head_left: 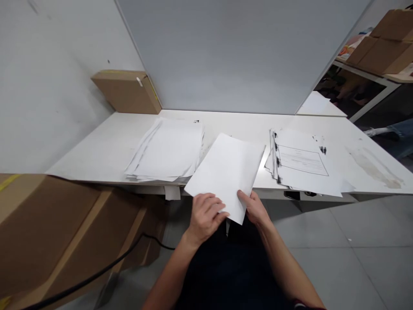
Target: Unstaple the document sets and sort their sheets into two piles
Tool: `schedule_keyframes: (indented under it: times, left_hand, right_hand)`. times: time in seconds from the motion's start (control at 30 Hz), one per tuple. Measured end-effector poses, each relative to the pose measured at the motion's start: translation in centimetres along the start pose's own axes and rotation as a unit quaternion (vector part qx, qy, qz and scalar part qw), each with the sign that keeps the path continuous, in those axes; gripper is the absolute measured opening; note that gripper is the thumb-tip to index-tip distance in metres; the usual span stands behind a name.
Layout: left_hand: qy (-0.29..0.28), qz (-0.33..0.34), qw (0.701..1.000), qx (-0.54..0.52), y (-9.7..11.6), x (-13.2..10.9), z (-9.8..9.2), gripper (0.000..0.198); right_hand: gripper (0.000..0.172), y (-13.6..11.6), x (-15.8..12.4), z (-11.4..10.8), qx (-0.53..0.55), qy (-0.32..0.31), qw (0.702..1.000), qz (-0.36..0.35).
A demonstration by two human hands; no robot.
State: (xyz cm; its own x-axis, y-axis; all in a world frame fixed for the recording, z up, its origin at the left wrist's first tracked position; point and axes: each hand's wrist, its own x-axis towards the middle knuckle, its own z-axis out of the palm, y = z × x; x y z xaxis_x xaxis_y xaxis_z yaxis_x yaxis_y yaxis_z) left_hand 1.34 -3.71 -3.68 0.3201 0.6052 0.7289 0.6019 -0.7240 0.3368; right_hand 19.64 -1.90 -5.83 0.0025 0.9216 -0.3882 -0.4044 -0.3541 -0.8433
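Between my hands is a small stack of white paper, tilted over the front edge of the table, its upper face blank. My left hand grips the near left edge, fingers curled on top. On the right edge, my right hand pinches with the thumb on the upper face; its other fingers are hidden beneath. A loose pile of white sheets lies to the left. Another pile of printed sheets lies to the right, with a framed text block on top and black smudges along its left edge.
The white table meets a grey panel at the back. A cardboard box stands at the back left. Large cardboard pieces and a black cable are below left. A shelf with boxes and part of a person's leg show at right.
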Motion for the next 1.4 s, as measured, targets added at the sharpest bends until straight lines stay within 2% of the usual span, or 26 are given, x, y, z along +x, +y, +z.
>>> schedule_keyframes:
  times: [0.07, 0.13, 0.17, 0.2, 0.27, 0.37, 0.43, 0.53, 0.67, 0.8, 0.87, 0.93, 1.03, 1.1, 1.2, 1.23, 1.3, 1.37, 1.4]
  left_hand:
    - [0.08, -0.065, 0.994, 0.031, -2.0, 0.2, -1.1, 0.006]
    - [0.162, -0.128, 0.971, 0.118, -4.4, 0.5, -2.1, 0.006]
    - [0.171, -0.154, 0.96, 0.16, -5.6, 0.8, -2.4, 0.01]
    - [0.167, -0.175, 0.95, 0.2, -6.7, 1.1, -2.6, 0.017]
    - [0.123, -0.207, 0.937, 0.252, -8.3, 1.6, -2.7, 0.024]
    - [0.086, -0.212, 0.942, 0.247, -9.1, 2.4, -2.3, 0.014]
    - [0.103, -0.177, 0.957, 0.204, -8.3, 2.9, -1.9, 0.011]
    - [0.12, -0.098, 0.98, 0.122, -5.2, 3.0, -0.8, 0.016]
    - [0.026, -0.022, 0.999, 0.032, 0.2, 2.0, 1.4, 0.023]
    - [-0.04, -0.012, 0.999, -0.025, 4.1, 0.0, 3.8, 0.02]
    - [-0.06, -0.015, 0.997, -0.04, 5.3, -0.9, 4.7, 0.018]
    - [-0.077, -0.013, 0.995, -0.057, 6.0, -1.3, 5.3, 0.012]
    - [-0.08, -0.023, 0.994, -0.073, 5.8, -1.1, 5.0, 0.015]
    - [-0.05, -0.076, 0.994, -0.053, 4.4, -0.8, 4.2, 0.018]
    - [0.006, -0.228, 0.973, 0.029, 0.9, -0.9, 2.7, 0.019]
    - [-0.005, -0.284, 0.958, 0.046, -0.2, -1.1, 2.4, 0.024]
    - [-0.065, -0.382, 0.922, 0.029, -2.2, -1.5, 2.0, 0.033]
    - [-0.127, -0.445, 0.884, -0.068, -3.3, -1.8, 2.2, 0.036]
    - [-0.14, -0.464, 0.864, -0.136, -3.5, -1.7, 2.5, 0.036]
  right_hand:
    - [0.035, 0.5, -0.3, -1.0, 0.001, 0.022, 0.999, 0.027]
    - [0.034, 0.9, -0.7, -1.9, 0.005, 0.031, 0.999, 0.042]
    - [0.034, 1.1, -0.9, -2.2, 0.006, 0.035, 0.998, 0.043]
    - [0.034, 1.2, -1.1, -2.5, 0.005, 0.039, 0.998, 0.042]
    - [0.034, 1.3, -1.4, -2.8, 0.001, 0.044, 0.998, 0.036]
    - [0.033, 1.5, -1.6, -2.9, -0.013, 0.045, 0.998, 0.029]
    - [0.032, 1.7, -1.6, -3.0, -0.023, 0.051, 0.998, 0.022]
    - [0.033, 1.6, -1.6, -2.9, -0.031, 0.06, 0.998, 0.02]
    - [0.038, 0.7, -1.8, -2.5, -0.011, 0.041, 0.999, 0.032]
    - [0.055, 0.0, -2.1, -2.5, 0.029, -0.016, 0.999, 0.007]
    - [0.055, 0.1, -2.2, -2.9, 0.028, -0.008, 1.0, -0.009]
    - [0.048, 0.5, -2.2, -3.5, 0.003, 0.028, 0.999, -0.02]
    - [0.04, 1.2, -2.2, -4.8, -0.035, 0.075, 0.996, -0.027]
    - [0.037, 1.6, -2.3, -5.7, -0.041, 0.084, 0.995, -0.014]
    - [0.033, 2.1, -2.5, -7.4, -0.034, 0.101, 0.994, 0.014]
    - [0.031, 2.3, -2.5, -8.0, -0.031, 0.105, 0.994, 0.02]
    - [0.03, 2.8, -2.6, -8.9, -0.029, 0.102, 0.994, 0.024]
    - [0.032, 3.2, -2.6, -9.3, -0.033, 0.09, 0.995, 0.017]
    - [0.032, 3.4, -2.6, -9.4, -0.039, 0.082, 0.996, 0.007]
